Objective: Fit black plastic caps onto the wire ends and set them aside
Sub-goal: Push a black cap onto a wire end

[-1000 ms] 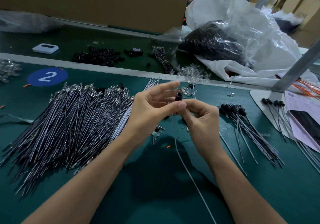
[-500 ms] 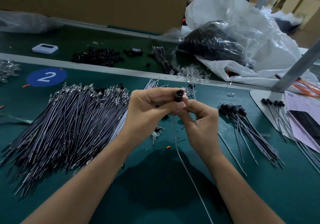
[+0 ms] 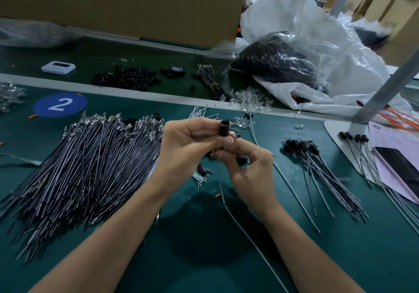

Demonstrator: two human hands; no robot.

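Both hands are busy: left hand [image 3: 188, 147] fingers pinch the black cap [image 3: 225, 129] at their tips, right hand [image 3: 251, 170] fingers pinch the wire [image 3: 223, 199] just under it, so if that thin wire buckles or slips it probably won't seat in the cap.

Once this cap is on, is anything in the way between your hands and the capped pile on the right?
Nothing visible blocks the black cap. Between the right hand and the capped pile, only one loose wire lies flat on the green mat.
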